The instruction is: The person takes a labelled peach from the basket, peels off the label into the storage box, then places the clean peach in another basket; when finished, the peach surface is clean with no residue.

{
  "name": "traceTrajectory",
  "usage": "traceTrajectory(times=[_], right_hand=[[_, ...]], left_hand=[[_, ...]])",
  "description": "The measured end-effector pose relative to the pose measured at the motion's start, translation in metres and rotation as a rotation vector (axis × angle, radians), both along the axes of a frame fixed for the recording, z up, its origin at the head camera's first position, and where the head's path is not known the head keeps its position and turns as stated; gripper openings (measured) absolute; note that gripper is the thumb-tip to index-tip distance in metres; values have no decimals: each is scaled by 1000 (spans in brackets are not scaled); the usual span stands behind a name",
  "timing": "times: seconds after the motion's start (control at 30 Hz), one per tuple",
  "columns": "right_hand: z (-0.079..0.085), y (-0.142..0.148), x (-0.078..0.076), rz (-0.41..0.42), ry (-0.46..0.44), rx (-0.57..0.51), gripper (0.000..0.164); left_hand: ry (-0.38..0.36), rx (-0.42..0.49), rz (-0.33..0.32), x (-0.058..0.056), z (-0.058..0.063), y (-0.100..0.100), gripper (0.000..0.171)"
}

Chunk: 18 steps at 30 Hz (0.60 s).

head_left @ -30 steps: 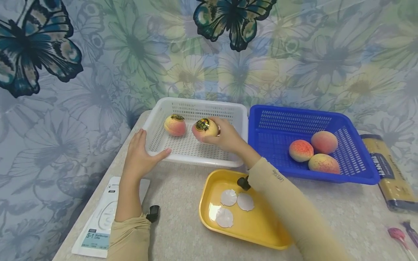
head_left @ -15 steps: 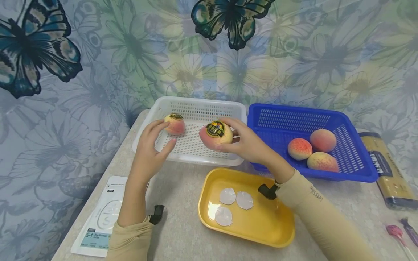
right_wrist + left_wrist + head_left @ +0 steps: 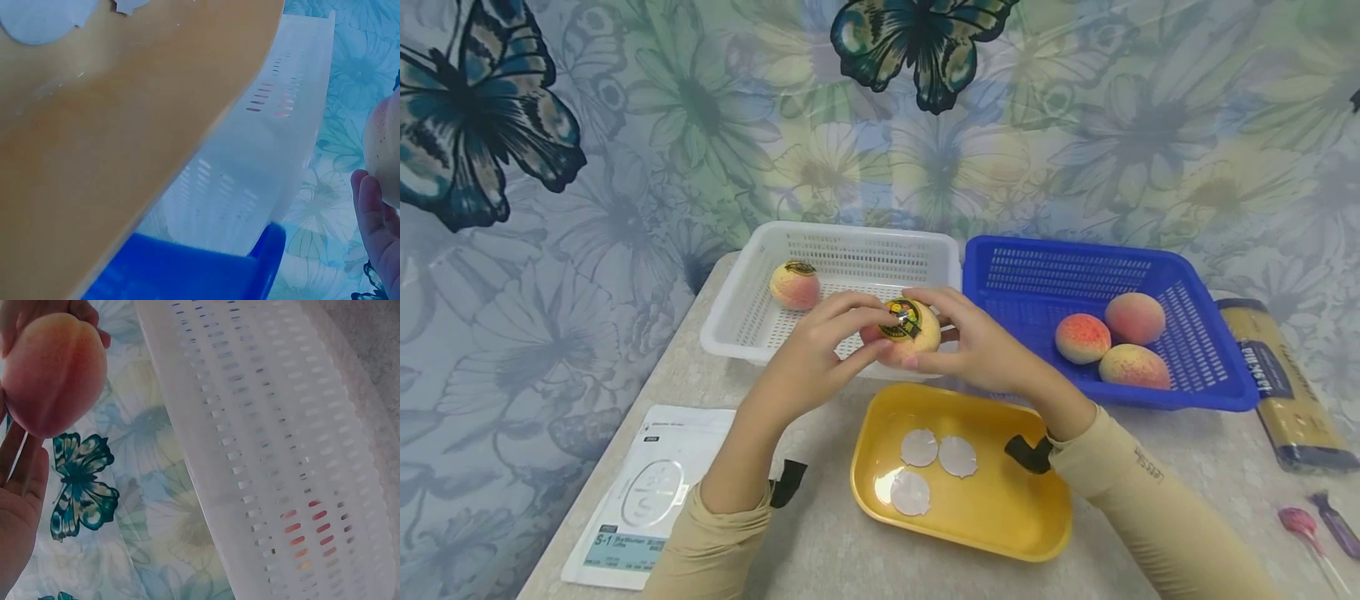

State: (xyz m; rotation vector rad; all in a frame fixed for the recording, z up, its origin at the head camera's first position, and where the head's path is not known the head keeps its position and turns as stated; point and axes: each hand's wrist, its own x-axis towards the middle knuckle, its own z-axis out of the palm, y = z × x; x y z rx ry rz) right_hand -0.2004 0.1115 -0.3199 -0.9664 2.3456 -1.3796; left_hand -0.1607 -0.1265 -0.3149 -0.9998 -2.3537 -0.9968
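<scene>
Above the front rim of the white basket (image 3: 730, 346), my right hand (image 3: 988, 346) grips a yellow-pink peach (image 3: 928, 337) from its right side. A round black sticker (image 3: 907, 320) with a colourful print faces up on it. My left hand (image 3: 808, 362) is at the peach's left side, fingertips on the sticker's edge and thumb on the fruit below. Whether the sticker's edge is lifted cannot be seen. The left wrist view shows the peach's pink underside (image 3: 59, 375). Another stickered peach (image 3: 795, 285) lies in the white basket.
A blue basket (image 3: 1000, 287) with several peaches, none showing a sticker, stands right of the white one. In front, a yellow tray (image 3: 985, 525) holds several round pale pieces (image 3: 911, 493). A white pouch (image 3: 651, 492) lies left; a gold pack (image 3: 1285, 392) and a lollipop (image 3: 1297, 522) lie right.
My right hand has lifted the peach out of the white basket and brought it toward the front right. My left hand has left the basket's rim and moved right to touch the peach.
</scene>
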Motion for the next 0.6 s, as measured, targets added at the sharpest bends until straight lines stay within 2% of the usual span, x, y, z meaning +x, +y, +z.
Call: traceTrajectory(times=[0.1, 0.2, 0.47, 0.53, 0.6], right_hand=[[-1, 2, 3, -1, -9, 3, 72], [-2, 3, 5, -7, -34, 10, 72], [-6, 4, 5, -4, -91, 1, 69], [-7, 4, 6, -2, -91, 4, 70], [-8, 4, 6, 0, -85, 15, 70]], left_hand=[[6, -23, -11, 1, 0, 0, 25], [45, -58, -16, 1, 0, 1, 25], [272, -193, -1, -1, -1, 2, 22], [316, -228, 21, -2, -1, 2, 25], [325, -236, 38, -2, -1, 2, 28]])
